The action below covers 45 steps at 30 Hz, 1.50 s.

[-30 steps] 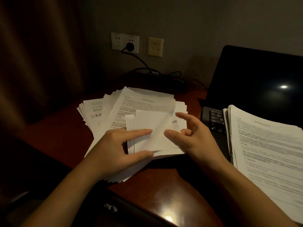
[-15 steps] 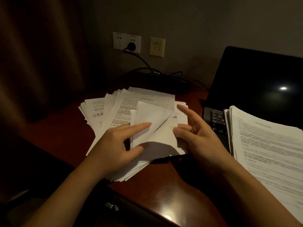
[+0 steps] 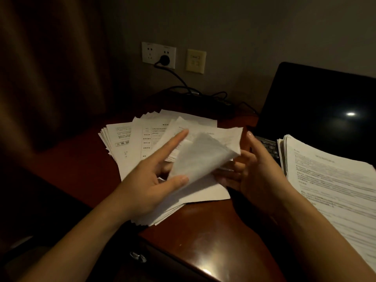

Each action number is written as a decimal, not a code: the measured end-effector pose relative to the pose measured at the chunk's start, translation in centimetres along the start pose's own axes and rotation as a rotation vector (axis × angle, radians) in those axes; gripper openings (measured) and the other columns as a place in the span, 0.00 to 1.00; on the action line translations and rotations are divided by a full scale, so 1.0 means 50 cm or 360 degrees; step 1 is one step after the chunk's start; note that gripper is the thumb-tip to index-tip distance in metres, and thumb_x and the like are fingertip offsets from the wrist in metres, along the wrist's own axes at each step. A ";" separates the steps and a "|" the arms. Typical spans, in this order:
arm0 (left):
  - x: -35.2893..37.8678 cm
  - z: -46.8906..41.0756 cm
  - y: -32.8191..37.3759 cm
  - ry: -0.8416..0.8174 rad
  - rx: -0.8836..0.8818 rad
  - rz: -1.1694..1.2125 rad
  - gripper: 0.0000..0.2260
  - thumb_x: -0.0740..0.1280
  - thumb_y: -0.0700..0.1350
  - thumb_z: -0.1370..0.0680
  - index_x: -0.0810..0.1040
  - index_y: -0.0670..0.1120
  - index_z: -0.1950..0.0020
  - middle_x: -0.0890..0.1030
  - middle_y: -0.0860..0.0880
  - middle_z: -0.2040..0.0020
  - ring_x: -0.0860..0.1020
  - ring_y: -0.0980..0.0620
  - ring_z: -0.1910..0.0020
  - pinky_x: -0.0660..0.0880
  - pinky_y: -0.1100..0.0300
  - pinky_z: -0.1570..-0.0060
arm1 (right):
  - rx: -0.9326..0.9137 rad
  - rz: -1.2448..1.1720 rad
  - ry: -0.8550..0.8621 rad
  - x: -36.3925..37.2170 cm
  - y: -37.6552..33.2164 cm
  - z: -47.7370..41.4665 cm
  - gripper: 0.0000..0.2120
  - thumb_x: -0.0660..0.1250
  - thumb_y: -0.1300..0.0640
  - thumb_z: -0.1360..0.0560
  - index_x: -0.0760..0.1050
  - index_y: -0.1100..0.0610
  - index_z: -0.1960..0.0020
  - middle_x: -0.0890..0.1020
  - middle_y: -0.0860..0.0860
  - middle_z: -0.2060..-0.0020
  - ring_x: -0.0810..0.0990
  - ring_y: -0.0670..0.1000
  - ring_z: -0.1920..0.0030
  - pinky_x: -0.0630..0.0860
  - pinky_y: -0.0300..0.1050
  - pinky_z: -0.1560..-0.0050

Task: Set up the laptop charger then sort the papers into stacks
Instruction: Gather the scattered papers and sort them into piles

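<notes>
One sheet up off the pile now, is it? asks the first speaker.

Yes, answers the second. Half a second ago it was only peeling at a corner. Now it stands curled over at the centre of the frame, blank underside toward us, raised above the fanned pile left of centre.

And who has it?

Mostly the left hand. Its thumb presses the sheet's lower left edge against fingers hidden behind the paper, with the forefinger stretched straight along the top. The right hand has come in at the right edge, fingers spread and loosely curved, one raised. I cannot tell whether any of them nips the paper.

So what does that mean for the sorting?

I'd say one page is separated and ready to be read and placed. It may go on the neat stack at the right of the frame, which lies across the keyboard of the laptop. The pile under the hands is thick, so a good deal is left.

And the charger?

That looks done. The charger plug sits in the wall socket at upper centre, its cable running down behind the desk toward the laptop.
</notes>
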State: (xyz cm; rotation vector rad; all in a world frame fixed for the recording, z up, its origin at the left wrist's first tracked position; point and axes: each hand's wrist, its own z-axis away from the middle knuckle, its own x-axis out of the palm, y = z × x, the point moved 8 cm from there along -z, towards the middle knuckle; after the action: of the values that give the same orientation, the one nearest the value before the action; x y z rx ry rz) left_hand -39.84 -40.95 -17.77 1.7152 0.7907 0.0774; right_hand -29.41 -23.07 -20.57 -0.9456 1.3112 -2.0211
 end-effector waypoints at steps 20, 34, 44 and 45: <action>-0.088 -0.082 -0.052 0.0358 -0.0641 0.0328 0.26 0.71 0.44 0.22 0.69 0.54 0.25 0.84 0.51 0.41 0.83 0.50 0.43 0.77 0.43 0.39 | -0.0639 0.0592 0.0020 -0.012 -0.083 0.045 0.16 0.61 0.60 0.17 0.71 0.44 0.34 0.85 0.43 0.45 0.86 0.48 0.47 0.83 0.53 0.48; -0.070 -0.103 0.078 0.0588 -0.0076 0.0316 0.11 0.68 0.41 0.21 0.79 0.49 0.39 0.85 0.53 0.46 0.84 0.54 0.48 0.83 0.58 0.56 | -0.1294 0.0380 0.0367 -0.043 -0.168 0.105 0.08 0.66 0.59 0.20 0.78 0.57 0.41 0.86 0.49 0.48 0.86 0.49 0.49 0.84 0.44 0.54; -0.024 -0.077 0.015 0.0791 -0.0051 0.0353 0.20 0.67 0.34 0.21 0.71 0.52 0.34 0.83 0.56 0.47 0.83 0.61 0.48 0.80 0.67 0.58 | -0.1247 0.0484 0.0386 -0.027 -0.136 0.091 0.11 0.67 0.62 0.20 0.72 0.51 0.41 0.83 0.45 0.48 0.84 0.41 0.50 0.81 0.34 0.60; -0.021 -0.075 0.012 0.0791 -0.0040 0.0366 0.21 0.67 0.34 0.21 0.70 0.53 0.33 0.83 0.57 0.46 0.82 0.60 0.47 0.81 0.66 0.58 | -0.1256 0.0492 0.0390 -0.029 -0.137 0.090 0.11 0.67 0.62 0.20 0.72 0.51 0.41 0.83 0.45 0.48 0.84 0.41 0.49 0.81 0.34 0.59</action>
State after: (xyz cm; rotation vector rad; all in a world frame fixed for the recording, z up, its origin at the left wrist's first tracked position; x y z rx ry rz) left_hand -42.05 -38.42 -15.72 1.7790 0.9401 0.6891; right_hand -25.42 -21.84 -13.35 -0.7407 2.3118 -1.4056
